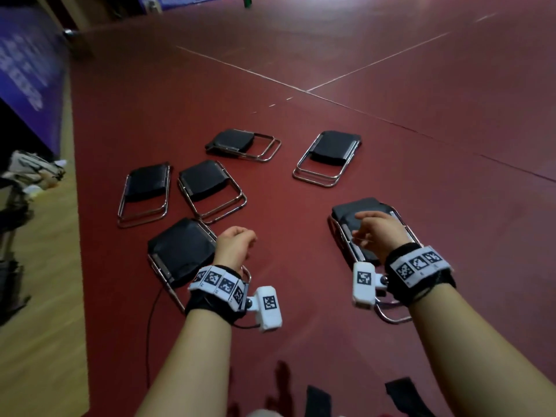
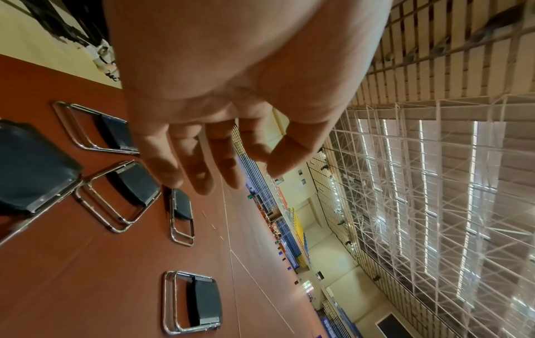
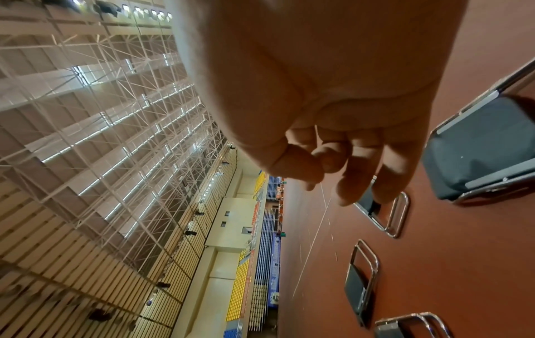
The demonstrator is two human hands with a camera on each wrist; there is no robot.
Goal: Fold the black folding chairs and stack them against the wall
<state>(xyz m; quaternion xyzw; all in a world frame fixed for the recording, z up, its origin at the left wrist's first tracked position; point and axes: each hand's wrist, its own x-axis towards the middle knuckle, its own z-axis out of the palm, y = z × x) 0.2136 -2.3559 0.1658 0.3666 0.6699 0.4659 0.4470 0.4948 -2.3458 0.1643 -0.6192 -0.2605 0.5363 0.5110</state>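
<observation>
**Mia:** What is the room like?

**Ben:** It is a big sports hall with a dark red floor [image 1: 391,85] that has thin white lines on it. A strip of light wooden floor [image 1: 36,296] runs down the left side of the head view. A blue banner [image 1: 27,61] is in the upper left.

**Mia:** Where are the chairs?

**Ben:** Six black folding chairs with shiny metal frames lie flat on the red floor, all folded. One chair [image 1: 243,144] is at the top middle and another [image 1: 329,156] is to its right. Two more, one [image 1: 146,192] and the next [image 1: 209,189], lie side by side left of the middle. The fifth chair [image 1: 180,251] lies lower left, partly under the left arm. The sixth chair [image 1: 358,218] lies at the right, under the right hand.

**Mia:** What are the hands doing?

**Ben:** The left hand [image 1: 233,248] hangs in the air above the floor. Its fingers [image 2: 202,164] are loose and a bit bent, and they hold nothing. The right hand [image 1: 377,233] is the same, with soft curled fingers [image 3: 356,173] and nothing in them. Both wrists wear black bands with white square tags.
</observation>
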